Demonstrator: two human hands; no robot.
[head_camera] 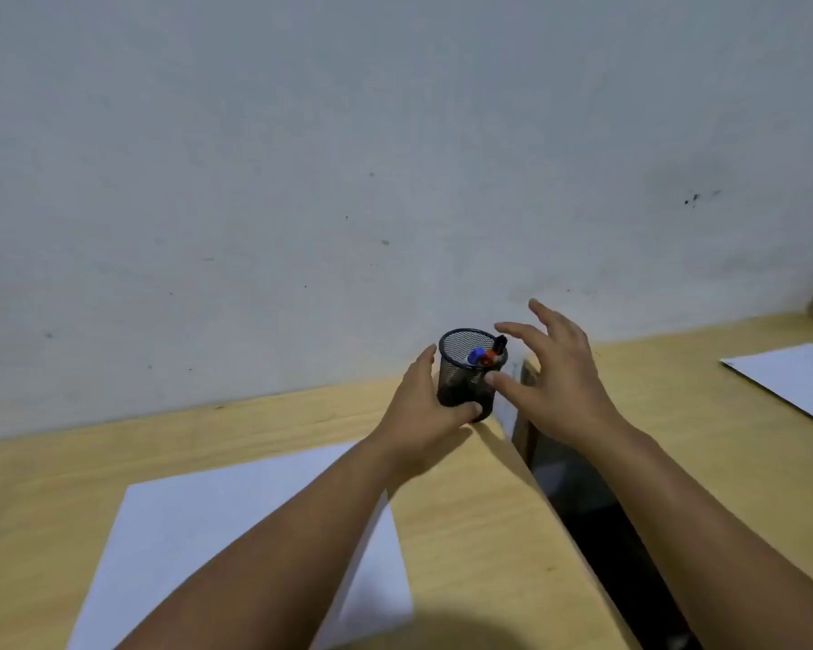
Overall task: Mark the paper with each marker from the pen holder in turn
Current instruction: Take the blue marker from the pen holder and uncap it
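A black mesh pen holder (465, 382) stands near the wall at the back right corner of the left wooden desk (43, 471). Inside it I see a blue-capped marker (475, 355), a red-capped marker (490, 355) and a black-capped marker (501, 342). My left hand (423, 405) wraps around the holder's left side and base. Just right of the rim hovers my right hand (555, 368), fingers spread, holding nothing, its thumb close to the holder's wall. A white sheet of paper (198, 541) lies on the desk in front, partly hidden under my left forearm.
A dark gap (597, 523) separates this desk from a second wooden desk (677, 401) on the right. Another white sheet (789, 382) lies on that desk at the far right. A grey wall (348, 157) rises directly behind both desks.
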